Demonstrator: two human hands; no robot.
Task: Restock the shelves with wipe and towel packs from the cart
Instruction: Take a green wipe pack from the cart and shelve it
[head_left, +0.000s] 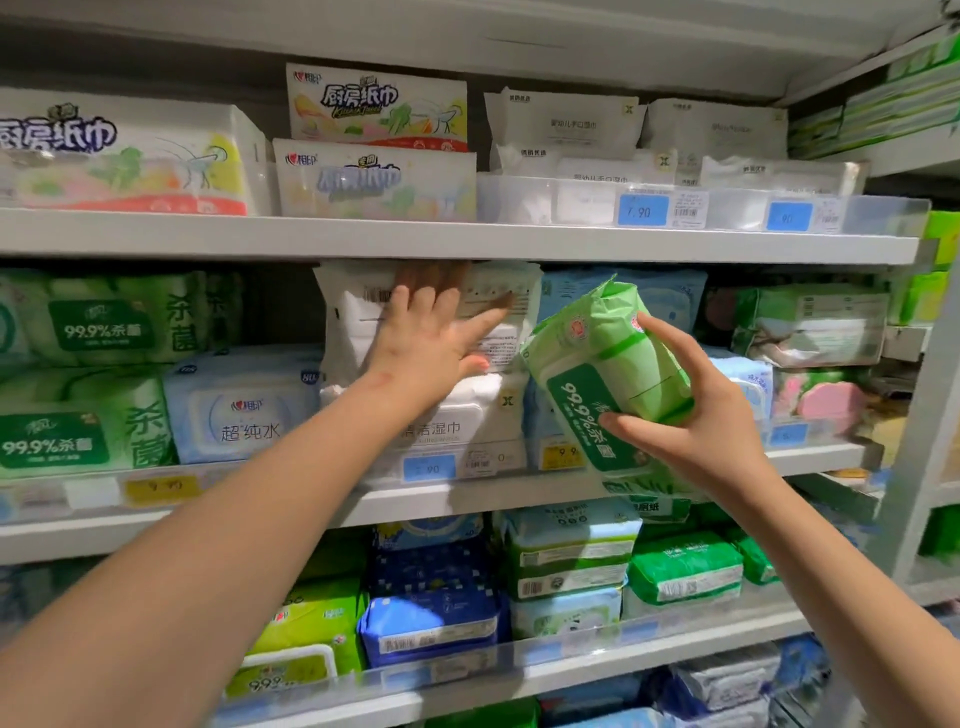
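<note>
My left hand (434, 338) lies flat, fingers straight, against a white wipe pack (358, 317) that stands upright on the middle shelf (467, 501), on top of another white pack (457, 421). My right hand (696, 415) holds a green wipe pack (608, 374) marked 99.9% in front of that shelf, tilted, just right of the white packs. Thumb and fingers curl round its lower right side.
The top shelf (457, 236) holds kitchen towel packs (124, 156) and white wipe packs (566, 130). Green packs (104, 322) and a blue pack (244, 410) fill the middle shelf's left. A dark gap (280, 306) opens beside the white pack. Lower shelves hold more packs.
</note>
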